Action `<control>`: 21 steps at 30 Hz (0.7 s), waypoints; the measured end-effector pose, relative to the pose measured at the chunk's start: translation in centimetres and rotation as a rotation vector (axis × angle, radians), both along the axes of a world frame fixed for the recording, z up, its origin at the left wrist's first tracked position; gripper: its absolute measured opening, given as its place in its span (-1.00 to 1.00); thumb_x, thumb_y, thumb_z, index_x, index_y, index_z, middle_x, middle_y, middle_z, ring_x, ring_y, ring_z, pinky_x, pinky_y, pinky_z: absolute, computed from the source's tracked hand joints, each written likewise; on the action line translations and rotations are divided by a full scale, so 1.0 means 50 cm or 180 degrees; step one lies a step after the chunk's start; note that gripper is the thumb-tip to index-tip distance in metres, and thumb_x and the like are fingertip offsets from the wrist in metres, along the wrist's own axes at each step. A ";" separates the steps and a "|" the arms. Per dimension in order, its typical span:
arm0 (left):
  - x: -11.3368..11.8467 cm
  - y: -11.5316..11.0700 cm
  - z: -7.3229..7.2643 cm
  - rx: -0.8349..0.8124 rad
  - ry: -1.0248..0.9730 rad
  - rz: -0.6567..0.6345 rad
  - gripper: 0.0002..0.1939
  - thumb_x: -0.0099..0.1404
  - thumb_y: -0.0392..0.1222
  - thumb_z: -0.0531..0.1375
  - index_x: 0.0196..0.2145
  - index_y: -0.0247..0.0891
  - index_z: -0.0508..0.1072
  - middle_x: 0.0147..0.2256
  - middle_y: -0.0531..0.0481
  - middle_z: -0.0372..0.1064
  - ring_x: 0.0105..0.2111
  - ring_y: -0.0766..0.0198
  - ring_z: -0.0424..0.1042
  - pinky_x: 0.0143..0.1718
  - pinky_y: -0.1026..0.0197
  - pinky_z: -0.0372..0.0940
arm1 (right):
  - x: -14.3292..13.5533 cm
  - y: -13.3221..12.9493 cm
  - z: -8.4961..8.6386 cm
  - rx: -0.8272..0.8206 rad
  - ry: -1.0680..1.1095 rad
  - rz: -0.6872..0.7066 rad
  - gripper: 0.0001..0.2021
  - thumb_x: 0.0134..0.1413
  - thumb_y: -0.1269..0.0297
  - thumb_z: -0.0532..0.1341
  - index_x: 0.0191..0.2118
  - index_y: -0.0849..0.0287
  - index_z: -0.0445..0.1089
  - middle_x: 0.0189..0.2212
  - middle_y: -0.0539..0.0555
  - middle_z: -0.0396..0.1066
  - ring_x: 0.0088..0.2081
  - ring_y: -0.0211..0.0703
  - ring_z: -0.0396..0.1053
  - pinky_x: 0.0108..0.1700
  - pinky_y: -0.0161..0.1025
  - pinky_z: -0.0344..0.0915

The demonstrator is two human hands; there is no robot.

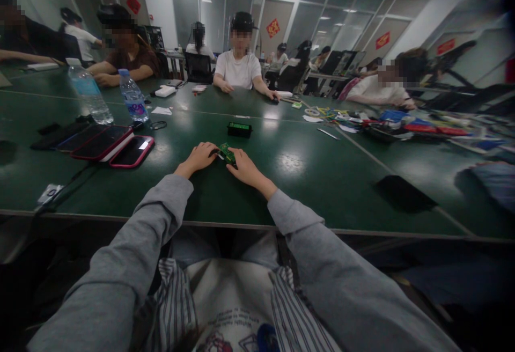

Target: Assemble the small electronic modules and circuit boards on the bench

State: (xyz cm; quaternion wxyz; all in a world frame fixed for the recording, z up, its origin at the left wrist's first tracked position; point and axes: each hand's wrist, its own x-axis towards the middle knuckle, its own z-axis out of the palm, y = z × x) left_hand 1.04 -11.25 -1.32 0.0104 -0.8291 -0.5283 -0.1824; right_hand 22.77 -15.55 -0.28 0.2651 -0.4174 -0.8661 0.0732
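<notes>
A small green circuit board (227, 153) is between my hands, just above or on the green table. My right hand (246, 168) has its fingers closed on the board's right side. At the board's left edge, my left hand (198, 158) is closed, with a small dark piece (214, 152) showing at its fingertips; its kind is too small to tell. A little beyond the hands lies a black rectangular case (240, 130) with green inside it.
Phones with red edges (132, 151) lie to the left, near two water bottles (134, 97). A heap of cables and tools (394, 125) spreads at the right. A black flat object (405, 193) sits near the front edge. Across the table, a person (240, 67) sits.
</notes>
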 end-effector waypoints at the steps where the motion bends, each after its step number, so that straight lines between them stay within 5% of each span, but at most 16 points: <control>1: 0.000 0.000 0.000 -0.0011 0.0004 0.0008 -0.68 0.36 -0.10 0.02 0.02 -0.13 0.36 0.08 -0.07 0.30 0.06 0.05 0.25 0.03 -0.03 0.24 | 0.000 0.000 0.000 -0.0006 -0.0003 0.0003 -0.44 0.13 0.28 0.16 0.23 0.26 0.04 0.06 0.28 0.18 0.12 0.06 0.19 0.11 0.08 0.25; 21: 0.002 -0.001 0.000 -0.0032 -0.0014 0.0010 -0.68 0.35 -0.09 0.02 0.01 -0.13 0.37 0.08 -0.07 0.30 0.07 0.06 0.24 0.07 -0.03 0.21 | 0.002 0.000 0.001 0.0033 -0.0071 0.0093 -0.42 0.12 0.29 0.16 0.24 0.27 0.02 0.08 0.29 0.16 0.16 0.08 0.15 0.15 0.09 0.23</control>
